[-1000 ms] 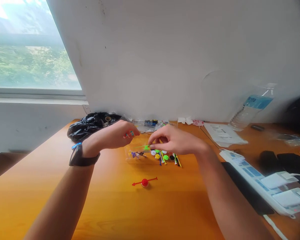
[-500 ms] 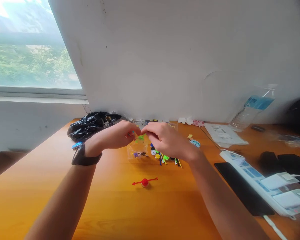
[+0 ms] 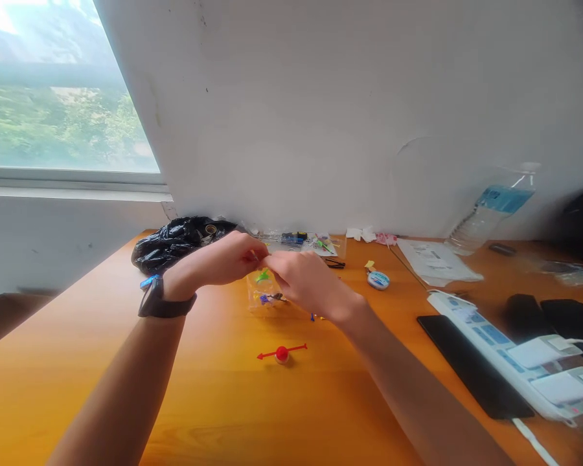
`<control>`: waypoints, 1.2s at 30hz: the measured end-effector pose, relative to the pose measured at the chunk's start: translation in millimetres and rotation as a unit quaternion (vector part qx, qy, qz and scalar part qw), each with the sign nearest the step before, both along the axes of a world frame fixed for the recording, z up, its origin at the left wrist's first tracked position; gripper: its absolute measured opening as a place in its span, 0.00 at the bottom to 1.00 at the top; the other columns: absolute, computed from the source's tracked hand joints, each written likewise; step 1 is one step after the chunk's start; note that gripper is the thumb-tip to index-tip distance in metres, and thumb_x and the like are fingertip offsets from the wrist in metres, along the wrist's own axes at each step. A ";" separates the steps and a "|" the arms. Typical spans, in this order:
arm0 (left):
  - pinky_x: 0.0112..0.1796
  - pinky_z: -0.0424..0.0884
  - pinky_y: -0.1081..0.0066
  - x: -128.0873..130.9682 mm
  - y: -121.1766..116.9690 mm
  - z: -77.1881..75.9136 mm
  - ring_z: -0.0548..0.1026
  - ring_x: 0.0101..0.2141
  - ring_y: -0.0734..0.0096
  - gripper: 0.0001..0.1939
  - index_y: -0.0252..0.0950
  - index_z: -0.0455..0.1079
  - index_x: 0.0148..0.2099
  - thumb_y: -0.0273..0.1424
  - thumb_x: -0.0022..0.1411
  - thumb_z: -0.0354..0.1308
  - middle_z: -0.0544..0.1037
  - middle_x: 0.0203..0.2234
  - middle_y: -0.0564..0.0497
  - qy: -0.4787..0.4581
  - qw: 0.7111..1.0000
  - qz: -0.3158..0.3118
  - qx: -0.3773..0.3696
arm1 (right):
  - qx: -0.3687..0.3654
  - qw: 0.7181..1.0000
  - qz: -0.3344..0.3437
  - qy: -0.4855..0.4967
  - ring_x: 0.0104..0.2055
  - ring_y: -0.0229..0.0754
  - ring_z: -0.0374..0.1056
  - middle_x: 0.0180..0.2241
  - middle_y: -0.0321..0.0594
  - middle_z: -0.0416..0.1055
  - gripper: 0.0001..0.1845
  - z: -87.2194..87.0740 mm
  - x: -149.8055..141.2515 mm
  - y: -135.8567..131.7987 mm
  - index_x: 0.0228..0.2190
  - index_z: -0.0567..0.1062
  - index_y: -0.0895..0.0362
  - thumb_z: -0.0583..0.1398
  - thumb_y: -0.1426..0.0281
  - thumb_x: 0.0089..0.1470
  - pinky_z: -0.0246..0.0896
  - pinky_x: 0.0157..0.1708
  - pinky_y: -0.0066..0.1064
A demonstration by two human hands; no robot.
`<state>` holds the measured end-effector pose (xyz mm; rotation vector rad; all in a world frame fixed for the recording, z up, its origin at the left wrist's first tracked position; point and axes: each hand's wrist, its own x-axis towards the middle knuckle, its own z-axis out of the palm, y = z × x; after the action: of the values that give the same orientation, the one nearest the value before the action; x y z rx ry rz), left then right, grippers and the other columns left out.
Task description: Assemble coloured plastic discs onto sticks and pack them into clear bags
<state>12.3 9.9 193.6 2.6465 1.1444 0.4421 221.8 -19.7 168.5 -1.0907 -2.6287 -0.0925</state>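
Note:
A clear plastic bag [image 3: 255, 299] stands on the table with small green, purple and dark pieces inside. My left hand [image 3: 233, 259] pinches its upper edge, fingers closed. Close against it, my right hand [image 3: 296, 275] is also closed at the top of the bag, and the fingertips of both hands nearly meet. Nearer to me lies a red arrow spinner [image 3: 282, 354] on a small round base. Small colored pieces [image 3: 313, 317] show beneath my right hand, which hides most of them.
A black plastic bag [image 3: 175, 243] sits at the back left. Along the wall are clear packets [image 3: 320, 244]. To the right are a round blue-and-white container [image 3: 378, 280], a dark phone-like slab [image 3: 471, 362], a power strip [image 3: 486, 340] and a water bottle [image 3: 490, 210].
My right hand has shifted left and slightly down along the bag's top, covering more of the loose colored pieces. The left hand has barely moved. The red spinner stays put.

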 end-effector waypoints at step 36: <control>0.27 0.59 0.74 -2.4 7.1 -5.0 0.64 0.24 0.76 0.04 0.36 0.72 0.29 0.22 0.54 0.59 0.71 0.22 0.56 0.029 0.999 0.019 0.018 | 0.071 0.997 -0.002 0.016 0.28 0.38 0.63 0.35 0.40 0.75 0.13 -15.1 -3.7 7.1 0.41 0.77 0.57 0.55 0.80 0.63 0.41 0.27 0.35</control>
<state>9.8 17.0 188.6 2.6894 1.2172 0.4002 218.0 -12.5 153.4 -1.0403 -2.5473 -0.2567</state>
